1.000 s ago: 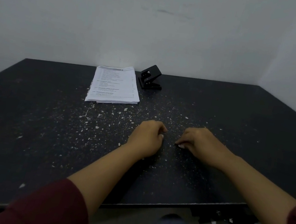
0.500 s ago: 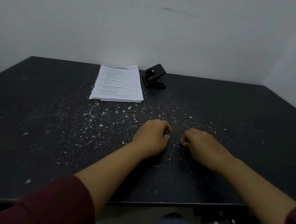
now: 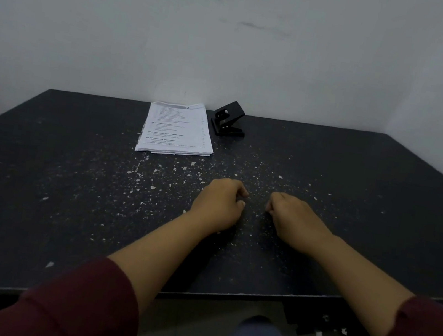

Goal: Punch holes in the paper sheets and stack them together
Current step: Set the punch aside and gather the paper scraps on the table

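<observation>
Black and flecked with white specks, the desk carries a stack of printed white paper sheets at its far edge. A black metal hole punch is seen just right of the stack. Nearer than the stack, the left hand and right hand are rested loosely curled, empty, unmoved since earlier.

Brightness: dim overall, grey-blue cast
Brightest: paper stack, just left of hole punch
Shadows: soft, under forearms on table, toward its near edge
Glare: faint sheen on table right of punch
Distortion: wide-angle, table edges bow
Blur: sleeves soft below table's near edge; print on paper unreadable
</observation>
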